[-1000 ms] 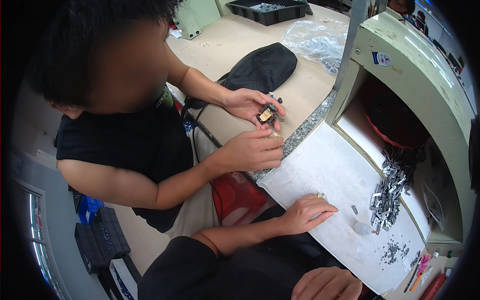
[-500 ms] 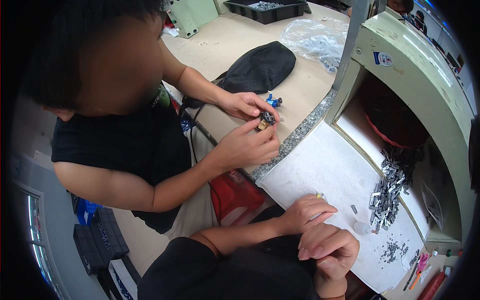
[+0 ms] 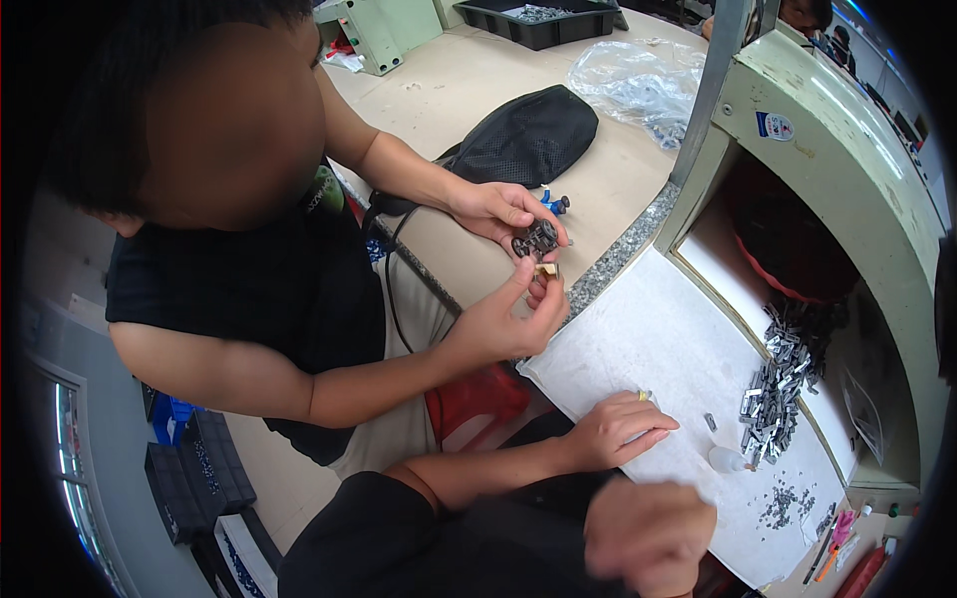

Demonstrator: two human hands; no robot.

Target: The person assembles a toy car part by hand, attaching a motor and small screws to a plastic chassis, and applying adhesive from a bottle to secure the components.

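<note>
My left hand (image 3: 620,431) rests on the white sheet (image 3: 628,339), its fingers bent and pressed together. A small yellow bit (image 3: 645,396) shows beside its knuckles; anything under the fingers is hidden. My right hand (image 3: 653,533) is raised in front of my body, close to the left one, and motion smears its fingers. Nearest to my hands on the sheet are a small grey metal piece (image 3: 710,422) and a translucent white bottle (image 3: 729,459) lying on its side. Beyond these lies a heap of similar metal pieces (image 3: 780,394), with scattered tiny dark parts (image 3: 783,506) nearer me.
At left, a co-worker's hands (image 3: 508,314) hold a dark wheeled part (image 3: 539,237) and a tan piece (image 3: 546,269). A blue figure-like item (image 3: 555,203), black mesh bag (image 3: 528,135) and clear plastic bag (image 3: 638,85) lie beyond. A pale green curved housing (image 3: 832,130) overhangs the right side.
My right hand has dropped slightly and blurred; my left hand stays on the sheet. The co-worker's lower hand has drawn the tan piece away from the dark part. The whole view shifted slightly.
</note>
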